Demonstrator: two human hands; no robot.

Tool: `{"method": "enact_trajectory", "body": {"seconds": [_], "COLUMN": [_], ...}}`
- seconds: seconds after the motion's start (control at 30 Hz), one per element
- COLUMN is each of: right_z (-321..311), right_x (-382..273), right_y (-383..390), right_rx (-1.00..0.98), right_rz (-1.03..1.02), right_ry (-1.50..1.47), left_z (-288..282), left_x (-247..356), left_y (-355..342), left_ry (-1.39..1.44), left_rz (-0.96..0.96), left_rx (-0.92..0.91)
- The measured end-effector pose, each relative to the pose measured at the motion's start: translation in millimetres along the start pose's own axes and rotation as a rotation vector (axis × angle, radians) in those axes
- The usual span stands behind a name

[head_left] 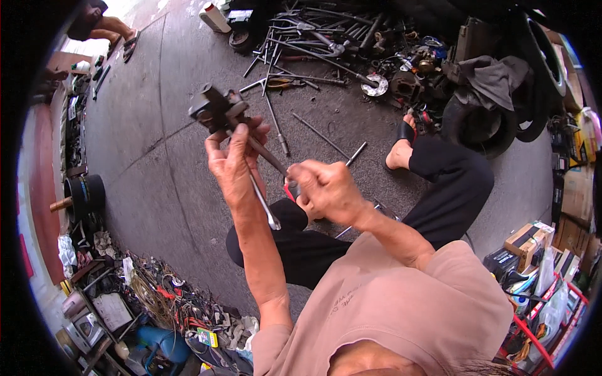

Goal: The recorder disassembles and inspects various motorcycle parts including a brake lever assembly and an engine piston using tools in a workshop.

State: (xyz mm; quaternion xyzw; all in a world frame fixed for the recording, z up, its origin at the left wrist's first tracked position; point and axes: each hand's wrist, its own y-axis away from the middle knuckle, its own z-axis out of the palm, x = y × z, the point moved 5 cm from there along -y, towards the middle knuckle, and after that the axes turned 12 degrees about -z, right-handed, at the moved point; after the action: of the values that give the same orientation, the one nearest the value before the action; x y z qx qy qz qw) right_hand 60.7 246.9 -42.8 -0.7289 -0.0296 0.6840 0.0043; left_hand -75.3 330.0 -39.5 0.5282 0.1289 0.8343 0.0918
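Note:
My left hand (235, 164) is raised in front of me, its fingers wrapped round a dark, greasy metal part (216, 113) with a blocky head. A brownish rod (268, 155) slants from this part down to my right hand (329, 191). My right hand is closed at the rod's lower end and slightly blurred; what lies inside its fingers is hidden. From under my left hand a shiny wrench (264, 203) hangs down, its upper end covered by the palm. On the ground beyond lie a thin metal bar (321, 135) and a socket extension (279, 128).
A heap of wrenches and rods (320, 37) lies at the far side. Greasy parts and a tyre (480, 128) stand to the right, under a grey cloth (492, 81). Wires and scrap (169, 294) fill the lower left. Boxes (527, 244) sit at right. Another person's legs (110, 28) show far left.

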Motion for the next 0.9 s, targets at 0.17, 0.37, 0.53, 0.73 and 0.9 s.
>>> {"method": "enact_trajectory", "body": {"seconds": [0.17, 0.37, 0.53, 0.73, 0.9], "right_z": [-49.5, -59.7, -52.8, -80.5, -102.9], "right_x": [177.8, 337.7, 367.1, 367.0, 306.0], "right_y": [-5.6, 20.0, 11.6, 0.7, -16.9], "right_rx": [-0.027, -0.257, -0.384, -0.383, -0.175], "right_rz": [0.25, 0.394, 0.356, 0.392, 0.331], "right_ry": [0.516, 0.947, 1.332, 1.017, 0.664], "left_z": [-7.5, -10.1, 1.4, 10.6, 2.1], "left_x": [9.9, -9.8, -13.6, -24.4, -32.8], "left_y": [4.2, 4.0, 5.9, 0.8, 7.3], "left_ry": [0.116, 0.229, 0.218, 0.18, 0.262], "left_rz": [-0.098, -0.305, -0.366, -0.432, -0.507], "left_rx": [-0.004, -0.041, -0.034, -0.028, -0.04]}}
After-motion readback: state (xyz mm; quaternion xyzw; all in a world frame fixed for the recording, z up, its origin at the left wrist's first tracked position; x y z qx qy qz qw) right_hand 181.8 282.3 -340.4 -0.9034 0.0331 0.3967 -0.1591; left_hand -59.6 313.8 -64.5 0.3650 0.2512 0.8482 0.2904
